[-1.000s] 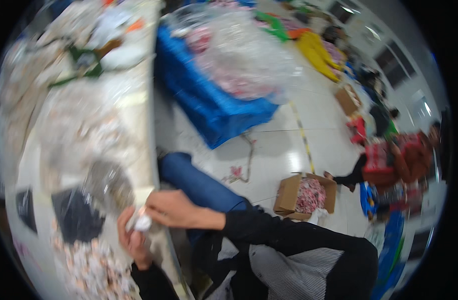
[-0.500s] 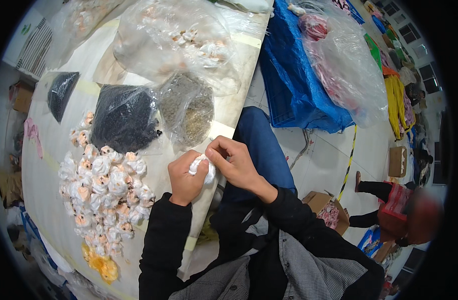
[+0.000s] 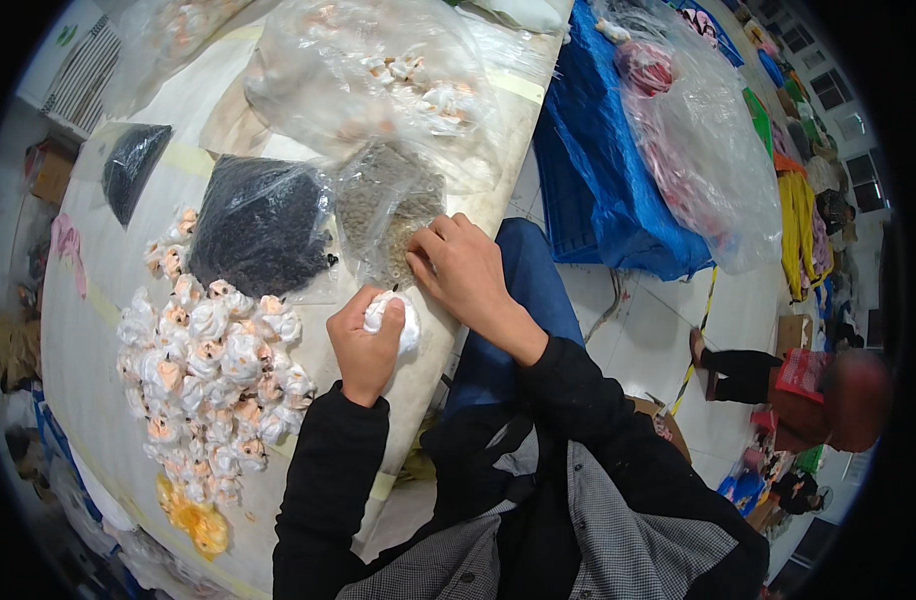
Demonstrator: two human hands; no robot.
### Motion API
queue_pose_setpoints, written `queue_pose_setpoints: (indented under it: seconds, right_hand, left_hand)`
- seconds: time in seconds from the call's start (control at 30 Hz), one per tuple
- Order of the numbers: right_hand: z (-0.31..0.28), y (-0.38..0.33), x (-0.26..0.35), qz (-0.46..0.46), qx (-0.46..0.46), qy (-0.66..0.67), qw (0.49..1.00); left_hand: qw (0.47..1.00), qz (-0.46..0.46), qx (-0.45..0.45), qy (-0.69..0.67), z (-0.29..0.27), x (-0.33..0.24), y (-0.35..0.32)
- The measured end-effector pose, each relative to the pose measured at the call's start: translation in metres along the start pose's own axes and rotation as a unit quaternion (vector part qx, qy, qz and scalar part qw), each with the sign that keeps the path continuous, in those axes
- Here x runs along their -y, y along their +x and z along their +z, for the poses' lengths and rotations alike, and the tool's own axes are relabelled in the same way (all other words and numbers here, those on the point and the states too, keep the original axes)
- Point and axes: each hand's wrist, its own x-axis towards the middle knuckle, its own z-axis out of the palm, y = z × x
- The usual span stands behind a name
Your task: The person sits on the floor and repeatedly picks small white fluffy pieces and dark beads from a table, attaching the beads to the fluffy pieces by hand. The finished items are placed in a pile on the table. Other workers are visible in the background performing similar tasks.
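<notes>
My left hand (image 3: 366,348) is closed around a small white plush piece (image 3: 403,320), with a small dark tip showing at its top. Just beyond it, my right hand (image 3: 465,272) bends its fingers over the near edge of a clear bag of grey-beige small parts (image 3: 383,205). Whatever those fingertips pinch is too small to make out. Left of that bag lies another clear bag, full of small black pieces (image 3: 253,225). A heap of white and peach plush pieces (image 3: 218,370) covers the table to the left of my left hand.
Large clear bags of plush pieces (image 3: 378,80) lie at the table's far side. A yellow plush piece (image 3: 193,515) sits below the heap. Right of the table edge stands a blue tarp-lined crate (image 3: 603,170) with a plastic-wrapped load. Another person (image 3: 818,390) is at the far right.
My right hand has left the white plush piece and moved up and away to the bag of grey-beige parts. My left hand still grips the piece. The other person has shifted slightly.
</notes>
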Motion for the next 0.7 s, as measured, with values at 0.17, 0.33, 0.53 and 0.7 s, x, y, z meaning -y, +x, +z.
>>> queue_pose_setpoints:
  seconds: [0.17, 0.33, 0.53, 0.7]
  right_hand:
    - [0.002, 0.0, 0.0, 0.01, -0.012, 0.037, 0.999]
    - [-0.002, -0.005, -0.001, 0.061, -0.023, 0.202, 0.977]
    - [-0.019, -0.017, 0.012, 0.242, 0.148, 0.564, 0.775]
    - [-0.024, -0.018, 0.011, 0.256, 0.183, 0.604, 0.733]
  left_hand:
    - [1.0, 0.001, -0.003, -0.002, 0.0, -0.001, 0.0]
    - [1.0, 0.014, 0.001, 0.0, 0.0, -0.003, 0.001]
    - [1.0, 0.017, 0.011, -0.006, -0.001, -0.002, 0.0]
    - [0.999, 0.021, 0.027, 0.003, -0.002, -0.002, 0.0]
